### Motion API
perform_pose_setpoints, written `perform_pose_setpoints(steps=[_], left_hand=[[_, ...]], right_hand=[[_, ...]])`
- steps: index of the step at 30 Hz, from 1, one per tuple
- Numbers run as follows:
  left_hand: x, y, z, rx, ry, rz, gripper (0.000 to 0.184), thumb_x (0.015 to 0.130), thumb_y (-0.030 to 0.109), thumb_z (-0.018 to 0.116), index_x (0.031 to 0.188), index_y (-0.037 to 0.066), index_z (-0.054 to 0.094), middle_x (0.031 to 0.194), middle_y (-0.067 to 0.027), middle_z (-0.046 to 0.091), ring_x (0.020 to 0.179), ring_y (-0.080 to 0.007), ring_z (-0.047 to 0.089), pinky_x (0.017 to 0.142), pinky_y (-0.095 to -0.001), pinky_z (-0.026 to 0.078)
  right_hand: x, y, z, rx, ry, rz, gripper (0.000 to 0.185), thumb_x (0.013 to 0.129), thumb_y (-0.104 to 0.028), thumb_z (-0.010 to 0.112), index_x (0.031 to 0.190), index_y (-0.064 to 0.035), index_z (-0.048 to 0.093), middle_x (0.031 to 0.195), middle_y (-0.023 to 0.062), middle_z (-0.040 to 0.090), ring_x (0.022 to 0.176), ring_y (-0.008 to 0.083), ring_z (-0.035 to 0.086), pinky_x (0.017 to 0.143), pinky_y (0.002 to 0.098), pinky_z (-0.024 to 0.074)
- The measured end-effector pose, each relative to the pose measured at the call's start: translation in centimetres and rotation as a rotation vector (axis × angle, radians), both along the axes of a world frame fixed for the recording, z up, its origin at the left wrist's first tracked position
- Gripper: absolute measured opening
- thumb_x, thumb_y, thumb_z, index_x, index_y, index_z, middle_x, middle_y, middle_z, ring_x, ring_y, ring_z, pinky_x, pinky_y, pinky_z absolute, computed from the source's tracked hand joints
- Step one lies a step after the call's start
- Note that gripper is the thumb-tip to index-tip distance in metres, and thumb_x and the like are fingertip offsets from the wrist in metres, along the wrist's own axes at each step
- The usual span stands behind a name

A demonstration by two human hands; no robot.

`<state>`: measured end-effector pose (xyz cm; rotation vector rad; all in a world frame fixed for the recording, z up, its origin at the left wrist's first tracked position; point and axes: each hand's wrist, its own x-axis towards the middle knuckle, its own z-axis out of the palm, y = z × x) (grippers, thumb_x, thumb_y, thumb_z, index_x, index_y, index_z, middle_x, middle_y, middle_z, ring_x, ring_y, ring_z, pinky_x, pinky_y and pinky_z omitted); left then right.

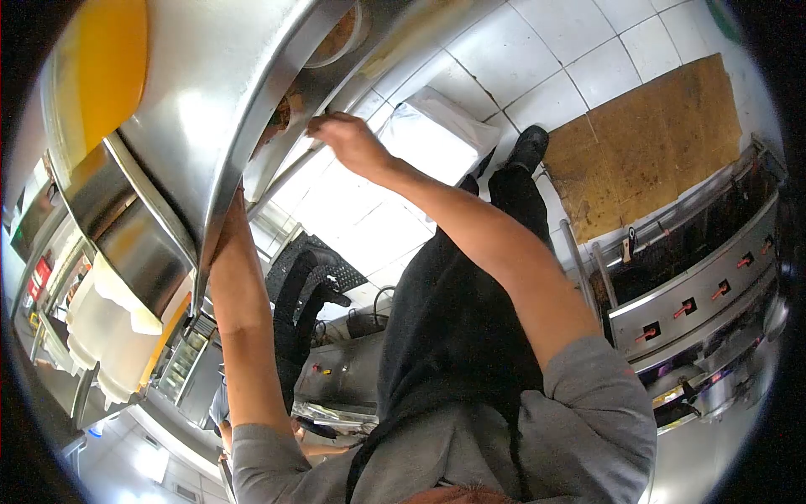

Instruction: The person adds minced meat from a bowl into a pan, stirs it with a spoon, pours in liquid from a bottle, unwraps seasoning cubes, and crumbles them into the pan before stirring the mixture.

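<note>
My left forearm (242, 286) reaches up beneath the front edge of a stainless steel counter (201, 92). That edge hides my left hand, so its fingers cannot be made out. My right hand (346, 141) is at the lower shelf under the counter, fingers curled in at the shelf's edge. Whatever lies in those fingers is hidden. Just beyond, on the shelf, are a round tub (340, 38) with brown contents and a pale container, partly covered, with something reddish brown in it.
A white wrapped block (437, 126) stands on the tiled floor by my feet, near a flattened cardboard sheet (646, 143). Cooking equipment with red knobs (688, 307) is at the right. Another person's dark-clothed legs (294, 294) are close on the left.
</note>
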<state>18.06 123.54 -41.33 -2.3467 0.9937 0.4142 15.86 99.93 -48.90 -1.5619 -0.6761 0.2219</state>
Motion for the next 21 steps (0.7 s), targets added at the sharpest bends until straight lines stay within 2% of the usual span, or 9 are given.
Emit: perform_pose_setpoints(steps=[1,3,6,9,10,12,16,18,21], left_hand=[[0.1,-0.9,0.6,0.002,0.001,-0.001,0.032,0.074,0.023,0.064,0.099,0.002,0.061,0.084,-0.0136,0.066,0.071,-0.0284,0.062,0.066,-0.0362,0.051],[1.2,-5.0,2.8,-0.728,0.499,1.367,0.027,0.073,0.019,0.063,0.094,0.002,0.062,0.089,-0.0139,0.065,0.073,-0.0282,0.062,0.068,-0.0380,0.051],[0.9,-3.9,-0.1,-0.447,0.284,1.180,0.027,0.072,0.016,0.064,0.093,0.000,0.062,0.097,-0.0178,0.063,0.078,-0.0301,0.062,0.071,-0.0395,0.051],[-3.0,4.4,-10.1,-0.235,-0.042,0.463,0.038,0.073,0.018,0.064,0.105,-0.002,0.056,0.106,-0.0226,0.058,0.090,-0.0334,0.060,0.077,-0.0410,0.050],[-2.0,2.7,-9.1,-0.244,-0.047,0.444,0.038,0.073,0.018,0.064,0.105,-0.002,0.056,0.106,-0.0226,0.058,0.090,-0.0334,0.060,0.077,-0.0410,0.050],[-1.5,-2.1,-5.2,-0.440,0.004,0.933,0.050,0.075,0.019,0.064,0.117,-0.003,0.048,0.110,-0.0243,0.055,0.097,-0.0364,0.057,0.080,-0.0410,0.048],[-4.0,-9.1,-3.2,-0.395,-0.333,0.765,0.048,0.073,0.014,0.067,0.115,-0.002,0.051,0.115,-0.0220,0.054,0.103,-0.0354,0.054,0.089,-0.0389,0.045],[-3.3,-17.2,1.8,-1.267,0.326,1.403,0.039,0.084,0.017,0.062,0.117,-0.001,0.051,0.103,-0.0128,0.061,0.091,-0.0238,0.060,0.075,-0.0327,0.050],[-3.4,-27.5,6.9,-1.582,0.775,1.702,0.032,0.082,0.007,0.063,0.112,0.000,0.055,0.101,-0.0060,0.059,0.087,-0.0128,0.057,0.072,-0.0244,0.049]], right_hand=[[-0.7,-1.6,0.3,0.136,0.448,-0.019,0.022,0.088,-0.009,0.051,0.106,0.0020,0.059,0.088,0.0086,0.062,0.082,0.0178,0.059,0.072,0.0284,0.0517],[-1.6,-5.3,0.4,0.253,0.984,-0.036,0.026,0.091,-0.014,0.052,0.109,0.0039,0.057,0.081,0.0056,0.060,0.070,0.0101,0.058,0.061,0.0222,0.0509],[-2.7,-10.0,1.7,0.193,1.107,-0.048,0.028,0.091,-0.017,0.054,0.110,0.0029,0.057,0.082,0.0061,0.061,0.070,0.0103,0.059,0.063,0.0216,0.0511],[-3.4,-13.4,3.9,0.287,1.162,-0.148,0.027,0.090,-0.018,0.056,0.107,0.0021,0.059,0.086,0.0069,0.062,0.076,0.0120,0.061,0.069,0.0237,0.0520],[-3.6,-14.2,4.1,0.345,1.136,-0.145,0.025,0.089,-0.015,0.056,0.108,0.0006,0.057,0.088,0.0080,0.062,0.078,0.0126,0.062,0.071,0.0239,0.0518],[-3.6,-16.1,5.0,0.407,1.096,-0.160,0.023,0.088,-0.013,0.057,0.108,-0.0009,0.056,0.089,0.0091,0.062,0.080,0.0132,0.062,0.072,0.0241,0.0516],[-2.6,-19.6,7.5,0.439,1.087,-0.273,0.026,0.083,-0.001,0.060,0.107,-0.0017,0.051,0.090,0.0104,0.062,0.077,0.0140,0.062,0.069,0.0254,0.0523],[-2.6,-21.1,7.8,0.520,1.133,-0.355,0.026,0.082,0.001,0.060,0.106,-0.0010,0.052,0.089,0.0114,0.062,0.075,0.0145,0.061,0.068,0.0255,0.0525],[-2.4,-22.7,8.3,0.519,1.128,-0.388,0.025,0.080,0.001,0.062,0.104,0.0012,0.055,0.088,0.0109,0.063,0.075,0.0148,0.062,0.068,0.0260,0.0527]])
